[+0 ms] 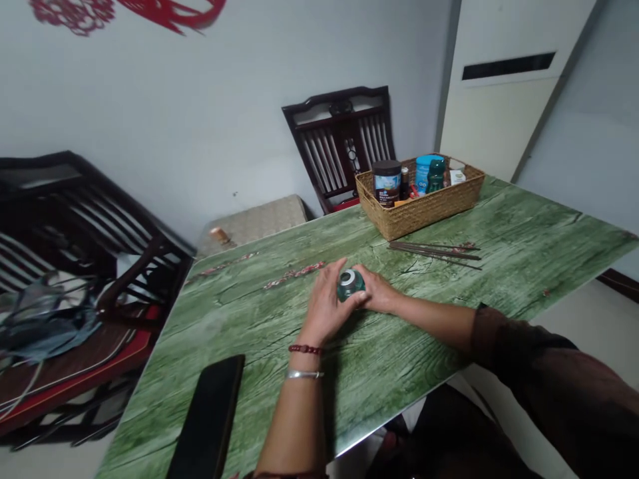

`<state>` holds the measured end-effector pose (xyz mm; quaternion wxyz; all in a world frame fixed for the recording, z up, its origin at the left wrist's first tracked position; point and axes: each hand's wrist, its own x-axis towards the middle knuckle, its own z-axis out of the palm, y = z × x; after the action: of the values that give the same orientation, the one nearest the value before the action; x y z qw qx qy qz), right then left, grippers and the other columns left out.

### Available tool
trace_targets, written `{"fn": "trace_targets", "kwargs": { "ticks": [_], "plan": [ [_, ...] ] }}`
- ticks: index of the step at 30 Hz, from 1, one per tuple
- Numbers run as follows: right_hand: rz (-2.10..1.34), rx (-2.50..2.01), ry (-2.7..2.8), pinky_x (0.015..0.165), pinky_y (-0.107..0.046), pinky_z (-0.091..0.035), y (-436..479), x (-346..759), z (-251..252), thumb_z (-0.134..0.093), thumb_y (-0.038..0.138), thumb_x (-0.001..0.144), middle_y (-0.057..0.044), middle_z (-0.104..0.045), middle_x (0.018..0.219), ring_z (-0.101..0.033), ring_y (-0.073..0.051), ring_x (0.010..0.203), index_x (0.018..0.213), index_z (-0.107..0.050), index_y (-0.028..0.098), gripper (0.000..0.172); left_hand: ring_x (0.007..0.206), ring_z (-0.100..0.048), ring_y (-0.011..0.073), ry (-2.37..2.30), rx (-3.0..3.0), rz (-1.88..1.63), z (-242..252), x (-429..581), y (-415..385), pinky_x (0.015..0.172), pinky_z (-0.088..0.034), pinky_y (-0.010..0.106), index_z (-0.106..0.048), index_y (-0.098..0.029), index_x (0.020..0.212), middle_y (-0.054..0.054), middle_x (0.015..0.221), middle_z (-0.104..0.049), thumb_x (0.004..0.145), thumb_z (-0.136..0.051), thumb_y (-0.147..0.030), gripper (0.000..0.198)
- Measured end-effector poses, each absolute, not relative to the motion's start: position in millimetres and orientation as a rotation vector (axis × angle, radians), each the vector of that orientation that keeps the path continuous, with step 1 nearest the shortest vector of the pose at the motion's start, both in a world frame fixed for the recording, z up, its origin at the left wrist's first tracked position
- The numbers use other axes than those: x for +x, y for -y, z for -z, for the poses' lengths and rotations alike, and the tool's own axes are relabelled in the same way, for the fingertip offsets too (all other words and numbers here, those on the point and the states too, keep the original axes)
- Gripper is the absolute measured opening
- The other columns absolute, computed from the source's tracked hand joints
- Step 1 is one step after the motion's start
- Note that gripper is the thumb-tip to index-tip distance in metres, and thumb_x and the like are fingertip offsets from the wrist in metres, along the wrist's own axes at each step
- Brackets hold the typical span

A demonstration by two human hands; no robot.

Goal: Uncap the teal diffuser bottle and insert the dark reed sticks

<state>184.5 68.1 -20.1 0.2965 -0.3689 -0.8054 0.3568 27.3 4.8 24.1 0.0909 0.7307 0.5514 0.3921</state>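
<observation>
Beyond the green container [351, 287], a basket [432, 214] holds tubs [387, 184].

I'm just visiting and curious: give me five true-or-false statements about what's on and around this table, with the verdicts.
1. The left hand and right hand are both at a small green container. True.
2. The bracelets are on the right wrist. False: the red beaded bracelet and silver bangle are on the left.
3. Thin brown sticks lie near the woven basket. True.
4. The black phone is inside the basket. False: the black phone lies on the green table, apart from the basket.
5. The basket is empty. False: several containers stand in it.
</observation>
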Motion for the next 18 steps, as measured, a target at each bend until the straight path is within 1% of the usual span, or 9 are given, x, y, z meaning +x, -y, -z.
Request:
{"fn": "trace_targets", "kwargs": {
  "ticks": [2, 4, 5, 9, 12, 13, 15, 17, 18],
  "plan": [
    [-0.948, -0.967, 2.131, 0.08, -0.031, -0.05, -71.2, 176.1, 18.9, -0.082, 0.037, 0.068, -0.005, -0.07, 0.108, -0.069, -0.025, 0.097, 0.125, -0.049, 0.023, 0.067, 0.106, -0.06, 0.0352, -1.838, 2.18, -1.13, -27.5, 23.0, -11.1, 0.094, -0.045, 0.046, -0.069, -0.025, 0.125, 0.013, 0.107, -0.065, 0.077, -0.076, -0.054, 0.056],
    [-0.921, -1.011, 2.118, 0.081, -0.032, -0.05, -74.6, 166.4, 17.8, -0.082, 0.035, 0.069, -0.006, -0.071, 0.108, -0.069, -0.026, 0.098, 0.128, -0.049, 0.023, 0.068, 0.093, -0.061, 0.033, -1.965, 2.212, -1.028, -34.2, 19.5, -18.0, 0.088, -0.046, 0.045, -0.076, -0.024, 0.109, 0.012, 0.092, -0.063, 0.081, -0.072, -0.051, 0.039],
    [-0.908, -1.042, 2.119, 0.081, -0.032, -0.051, -76.4, 161.4, 17.2, -0.081, 0.034, 0.069, -0.006, -0.071, 0.108, -0.069, -0.026, 0.097, 0.128, -0.05, 0.022, 0.067, 0.091, -0.061, 0.0323, -1.997, 2.246, -0.956, -38.6, 17.5, -20.7, 0.087, -0.045, 0.045, -0.077, -0.024, 0.105, 0.011, 0.089, -0.063, 0.084, -0.07, -0.048, 0.033],
    [-0.896, -1.097, 2.124, 0.081, -0.033, -0.051, -85.4, 142.6, 16.7, -0.079, 0.031, 0.069, -0.007, -0.071, 0.105, -0.069, -0.026, 0.095, 0.127, -0.051, 0.019, 0.065, 0.097, -0.061, 0.0295, -1.93, 2.426, -0.635, -55.5, 4.5, -26.7, 0.091, -0.045, 0.043, -0.074, -0.025, 0.117, 0.012, 0.104, -0.069, 0.092, -0.058, -0.031, 0.03],
    [-0.881, -1.039, 2.117, 0.084, -0.032, -0.051, -93.6, 131.3, 18.8, -0.08, 0.029, 0.068, -0.006, -0.07, 0.111, -0.069, -0.025, 0.101, 0.124, -0.053, 0.021, 0.063, 0.112, -0.061, 0.0253, -1.713, 2.488, -0.579, -59.5, -8.5, -29.3, 0.099, -0.045, 0.039, -0.07, -0.025, 0.125, 0.009, 0.122, -0.069, 0.095, -0.049, -0.021, 0.037],
    [-0.874, -1.031, 2.119, 0.083, -0.031, -0.05, -95.9, 128.2, 19.6, -0.079, 0.029, 0.069, -0.006, -0.07, 0.111, -0.068, -0.025, 0.101, 0.124, -0.053, 0.022, 0.061, 0.118, -0.059, 0.0251, -1.672, 2.489, -0.61, -59.1, -12.1, -30.0, 0.103, -0.045, 0.039, -0.067, -0.025, 0.129, 0.01, 0.129, -0.066, 0.094, -0.051, -0.023, 0.038],
    [-0.873, -1.062, 2.127, 0.08, -0.03, -0.049, -99.0, 123.4, 20.9, -0.078, 0.027, 0.07, -0.005, -0.071, 0.108, -0.069, -0.024, 0.097, 0.125, -0.052, 0.023, 0.061, 0.125, -0.056, 0.0277, -1.725, 2.454, -0.692, -57.3, -16.7, -31.3, 0.106, -0.044, 0.04, -0.06, -0.021, 0.138, 0.013, 0.135, -0.061, 0.092, -0.061, -0.034, 0.048],
    [-0.874, -1.119, 2.117, 0.076, -0.029, -0.048, -99.2, 120.4, 21.5, -0.077, 0.028, 0.071, -0.004, -0.071, 0.103, -0.069, -0.024, 0.093, 0.127, -0.049, 0.024, 0.062, 0.119, -0.059, 0.0309, -1.912, 2.377, -0.714, -55.8, -17.2, -31.9, 0.1, -0.047, 0.042, -0.058, -0.017, 0.14, 0.016, 0.126, -0.062, 0.088, -0.066, -0.046, 0.06],
    [-0.866, -1.139, 2.107, 0.075, -0.028, -0.047, -98.4, 119.6, 21.7, -0.077, 0.028, 0.072, -0.004, -0.071, 0.102, -0.068, -0.023, 0.091, 0.127, -0.049, 0.024, 0.062, 0.112, -0.061, 0.031, -2.005, 2.341, -0.692, -55.4, -16.2, -31.9, 0.096, -0.049, 0.042, -0.06, -0.017, 0.137, 0.016, 0.119, -0.063, 0.088, -0.066, -0.048, 0.058]
  ]
}}
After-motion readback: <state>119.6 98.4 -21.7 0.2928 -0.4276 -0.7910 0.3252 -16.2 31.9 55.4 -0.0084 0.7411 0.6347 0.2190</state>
